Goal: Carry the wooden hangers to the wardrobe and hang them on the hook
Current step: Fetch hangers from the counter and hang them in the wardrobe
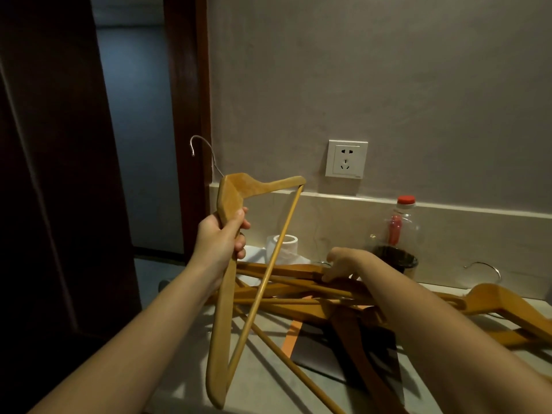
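Note:
My left hand (222, 239) grips one arm of a wooden hanger (230, 201) and holds it up on end above the table, its metal hook (203, 150) pointing up and left. Several more wooden hangers (298, 291) lie in a loose pile on the grey tabletop (268, 380). My right hand (343, 262) reaches over the pile with fingers curled on the top hanger near its neck. Another hanger (507, 306) lies at the right, its hook (484, 268) toward the wall. No wardrobe hook is in view.
A clear bottle with a red cap (401, 222), a dark cup (395, 259) and a roll of tissue (283, 248) stand at the back of the table by the wall. A wall socket (346, 159) sits above. A dark wooden doorway (134, 130) opens on the left.

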{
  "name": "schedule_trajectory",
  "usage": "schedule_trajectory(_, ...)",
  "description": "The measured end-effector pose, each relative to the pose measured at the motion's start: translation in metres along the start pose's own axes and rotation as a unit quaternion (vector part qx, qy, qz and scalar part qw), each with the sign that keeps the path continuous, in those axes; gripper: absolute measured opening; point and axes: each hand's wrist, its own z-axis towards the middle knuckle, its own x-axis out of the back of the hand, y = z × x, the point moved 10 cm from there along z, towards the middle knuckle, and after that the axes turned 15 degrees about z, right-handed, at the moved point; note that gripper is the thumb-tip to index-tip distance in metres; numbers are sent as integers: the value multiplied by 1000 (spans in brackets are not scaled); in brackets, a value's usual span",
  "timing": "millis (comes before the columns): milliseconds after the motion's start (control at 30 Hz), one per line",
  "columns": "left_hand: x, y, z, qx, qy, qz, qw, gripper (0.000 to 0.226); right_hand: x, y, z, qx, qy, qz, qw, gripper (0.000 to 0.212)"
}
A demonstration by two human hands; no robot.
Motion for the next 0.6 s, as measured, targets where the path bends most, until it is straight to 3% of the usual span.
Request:
schedule_trajectory(300,1,0,-7,12,6,-31,999,20,23,4,-22,22,79,22,996,56)
schedule_trajectory(600,4,-1,-18,20,11,-37,999,21,52,16,-44,18,111,206,972,46)
